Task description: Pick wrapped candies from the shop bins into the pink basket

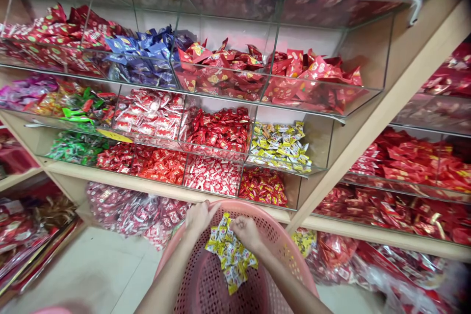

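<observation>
A large pink perforated plastic basket [294, 255] stands in front of me, below the shelves. My left hand [198, 218] is closed over its far rim, left of centre, with the thumb stretched along the edge. Inside the basket is a cluster of yellow-and-white wrapped candies [230, 252]. At the upper right of this cluster is my right hand [246, 232], with its fingers curled and pressed together at the candies. Just what lies between those fingers is partly hidden. Similar yellow-and-white candies [281, 144] fill a clear shelf bin above.
Tiered clear bins hold red candy packs [221, 71], blue candy packs [150, 56] and green candies [79, 147]. Under the wooden bottom ledge [147, 180] sit bulging plastic bags of candies [132, 208]. More bags [334, 250] lie at the right. Pale floor tiles [106, 265] show at the left.
</observation>
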### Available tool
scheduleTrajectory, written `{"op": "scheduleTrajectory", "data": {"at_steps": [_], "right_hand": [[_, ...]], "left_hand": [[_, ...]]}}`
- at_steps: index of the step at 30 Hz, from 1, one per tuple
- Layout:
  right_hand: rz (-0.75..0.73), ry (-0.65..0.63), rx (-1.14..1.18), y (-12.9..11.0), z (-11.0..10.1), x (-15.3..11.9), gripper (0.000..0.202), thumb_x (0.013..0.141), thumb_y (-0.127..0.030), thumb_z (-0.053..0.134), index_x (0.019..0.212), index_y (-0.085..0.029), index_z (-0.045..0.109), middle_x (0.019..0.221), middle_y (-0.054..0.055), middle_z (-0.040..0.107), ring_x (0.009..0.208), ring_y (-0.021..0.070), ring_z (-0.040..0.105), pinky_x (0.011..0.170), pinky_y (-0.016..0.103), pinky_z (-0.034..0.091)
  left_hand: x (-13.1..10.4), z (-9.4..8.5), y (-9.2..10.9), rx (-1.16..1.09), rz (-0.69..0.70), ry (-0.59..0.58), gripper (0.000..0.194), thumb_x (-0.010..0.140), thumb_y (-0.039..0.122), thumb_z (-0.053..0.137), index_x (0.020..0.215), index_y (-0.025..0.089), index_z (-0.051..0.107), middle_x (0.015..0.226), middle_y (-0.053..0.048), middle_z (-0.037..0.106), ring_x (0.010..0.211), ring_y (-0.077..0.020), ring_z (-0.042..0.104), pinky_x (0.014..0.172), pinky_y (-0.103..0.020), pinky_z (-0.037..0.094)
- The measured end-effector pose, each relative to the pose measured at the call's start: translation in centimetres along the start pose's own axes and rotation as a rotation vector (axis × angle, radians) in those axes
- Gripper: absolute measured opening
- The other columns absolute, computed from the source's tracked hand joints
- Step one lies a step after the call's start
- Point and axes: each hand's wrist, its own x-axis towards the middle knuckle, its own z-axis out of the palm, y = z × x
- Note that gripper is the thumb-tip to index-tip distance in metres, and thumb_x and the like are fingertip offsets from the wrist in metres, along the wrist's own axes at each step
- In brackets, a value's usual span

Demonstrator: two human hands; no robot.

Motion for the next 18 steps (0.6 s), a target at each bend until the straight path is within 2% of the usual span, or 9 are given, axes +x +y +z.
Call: {"op": "scheduleTrajectory", "data": {"at_steps": [3, 10, 18], "right_hand": [[0.032, 0.014, -0.042, 0.9, 0.2, 0.3, 0.021, 0.064, -0.03, 0.051, 0.047, -0.018, 0.047, 0.043, -0.005, 0.044, 0.043, 0.0075, 0.036, 0.044, 0.019, 0.027], [0.04, 0.083, -0.202, 2.2, 1.0, 1.1, 0.019, 0.067, -0.026, 0.049, 0.051, -0.017, 0.054, 0.047, -0.003, 0.053, 0.044, 0.0086, 0.043, 0.047, 0.019, 0.03], [0.04, 0.112, -0.461, 0.5, 0.8, 0.8, 0.019, 0.071, -0.021, 0.052, 0.053, -0.018, 0.056, 0.051, -0.001, 0.058, 0.049, 0.0102, 0.05, 0.048, 0.018, 0.027]], "left_hand": [[0.0, 0.0, 0.1, -0.001, -0.009, -0.004, 0.074, 0.079, 0.07, 0.011, 0.093, 0.017, 0.061, 0.087, -0.014, 0.067, 0.084, -0.0269, 0.063, 0.074, -0.036, 0.044], [0.1, 0.2, -0.1, -0.012, -0.011, 0.009, 0.074, 0.078, 0.07, 0.012, 0.092, 0.017, 0.061, 0.086, -0.014, 0.067, 0.084, -0.0269, 0.063, 0.073, -0.035, 0.044], [-0.1, 0.0, -0.1, -0.012, -0.002, 0.014, 0.072, 0.079, 0.069, 0.012, 0.091, 0.017, 0.061, 0.083, -0.013, 0.067, 0.082, -0.0264, 0.063, 0.072, -0.035, 0.044]]}}
